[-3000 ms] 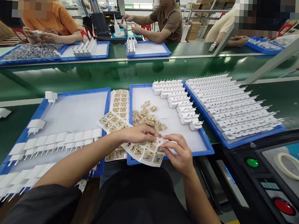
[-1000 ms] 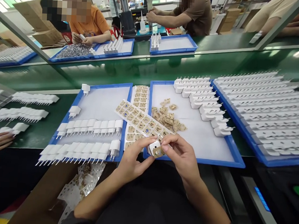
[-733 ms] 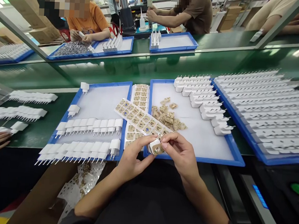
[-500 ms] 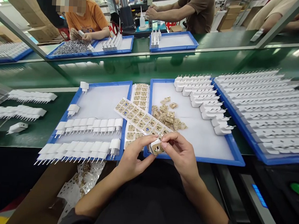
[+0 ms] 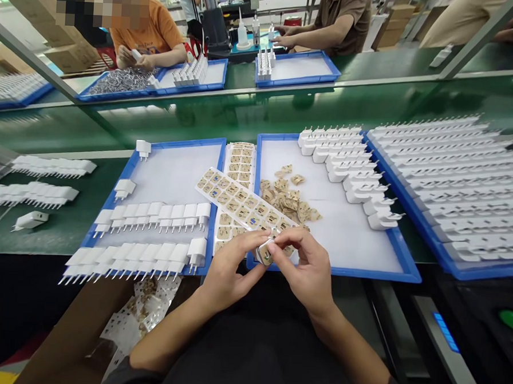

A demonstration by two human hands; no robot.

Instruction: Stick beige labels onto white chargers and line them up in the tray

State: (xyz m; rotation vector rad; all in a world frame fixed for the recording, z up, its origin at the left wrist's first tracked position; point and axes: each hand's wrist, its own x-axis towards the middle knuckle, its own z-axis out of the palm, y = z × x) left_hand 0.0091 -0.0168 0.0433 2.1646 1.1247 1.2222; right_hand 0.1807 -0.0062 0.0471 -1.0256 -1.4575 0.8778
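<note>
My left hand [image 5: 230, 271] is closed around a white plug charger [image 5: 262, 253], holding it by its sides with the end face turned up. A tan sticker [image 5: 267, 260] with cut-outs covers that face. The thumb of my right hand [image 5: 307, 269] presses on the sticker, its fingers curled against the charger's far side. Just beyond my hands lies a sheet of tan stickers [image 5: 239, 199], slanted across another sticker sheet [image 5: 242, 157]. Loose tan stickers [image 5: 290, 199] are heaped to the right of the slanted sheet. The charger's prongs are hidden.
Rows of white chargers [image 5: 152, 215] fill the front of the left blue-rimmed tray [image 5: 223, 173]. More chargers [image 5: 348, 168] line the right tray [image 5: 364, 274]. A packed tray [image 5: 458, 197] stands farther right. Across the green bench [image 5: 226, 113], people work beside other trays.
My right thumb has shifted left across the sticker, covering more of it. Across the bench, the hands of the person in brown have moved lower and to the right.
</note>
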